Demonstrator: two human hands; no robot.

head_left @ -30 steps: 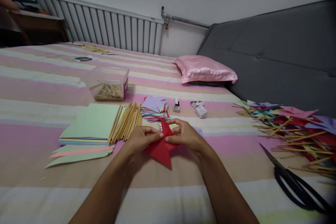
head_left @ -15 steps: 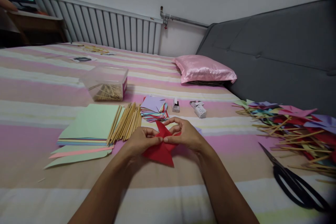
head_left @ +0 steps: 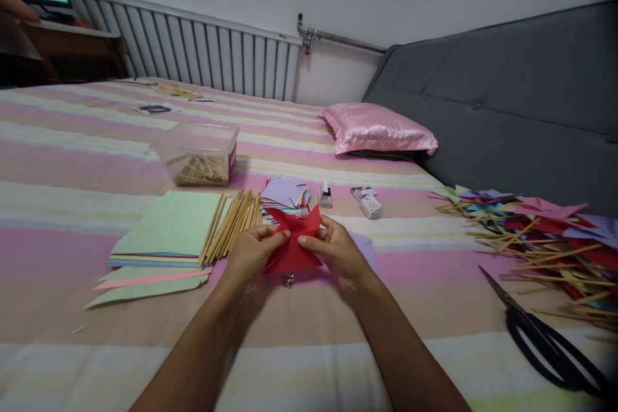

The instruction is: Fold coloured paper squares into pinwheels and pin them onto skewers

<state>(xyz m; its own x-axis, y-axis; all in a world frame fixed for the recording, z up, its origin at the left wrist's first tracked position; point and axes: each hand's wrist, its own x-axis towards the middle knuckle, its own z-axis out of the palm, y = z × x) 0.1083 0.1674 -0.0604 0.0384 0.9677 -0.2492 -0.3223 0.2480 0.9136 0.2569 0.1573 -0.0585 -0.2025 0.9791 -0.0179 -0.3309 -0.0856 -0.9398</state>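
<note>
Both hands hold a piece of red paper [head_left: 294, 254] with cut, pointed corners above the bed. My left hand [head_left: 251, 251] is closed on its left side, thumb on the near face. On the right side, my right hand [head_left: 340, 252] pinches it between thumb and fingers. A small cluster of shiny metal pieces [head_left: 288, 280] lies on the sheet just below the paper. Partly behind my right hand is a purple paper [head_left: 363, 248]. A stack of cut coloured squares [head_left: 284, 192] sits just beyond the red paper.
Wooden sticks [head_left: 236, 225] and green sheets [head_left: 161, 225] lie on the left, a clear plastic box [head_left: 203, 154] behind them. Two small boxes [head_left: 325, 195] stand ahead. On the right are black scissors [head_left: 541, 335] and a pile of paper pinwheels [head_left: 535, 225]. A pink pillow [head_left: 379, 129] lies farther back.
The red paper has turned and been tipped up, its two top points now spread apart. My hands have shifted their grip on it. The metal pieces beneath have come into view.
</note>
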